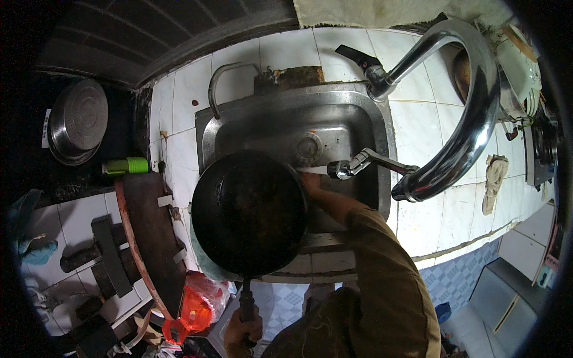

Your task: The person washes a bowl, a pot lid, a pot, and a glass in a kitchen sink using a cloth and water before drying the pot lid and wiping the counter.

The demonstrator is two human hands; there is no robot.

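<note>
A dark frying pan (pixel 250 212) is tilted over the left part of the stainless-steel sink (pixel 379 134), its blackened inner face showing. My left hand (pixel 243 329) is wrapped around the pan's black handle (pixel 246 300) at the bottom of the view. Past the pan's right rim reaches my right hand (pixel 311 181), with its fingers hidden behind the pan; what they hold or touch cannot be seen. Water (pixel 313 170) streams left from the swivel nozzle (pixel 339 170) of the chrome gooseneck faucet (pixel 485 112) towards the rim and my right hand.
A curved metal pipe (pixel 214 85) rises at the sink's back left corner. On the right counter lies a crumpled cloth (pixel 494 183), with stacked plates (pixel 532 105) beyond. A metal pot (pixel 83 118) and a green-banded cup (pixel 125 166) stand left. A red plastic bag (pixel 197 308) hangs below.
</note>
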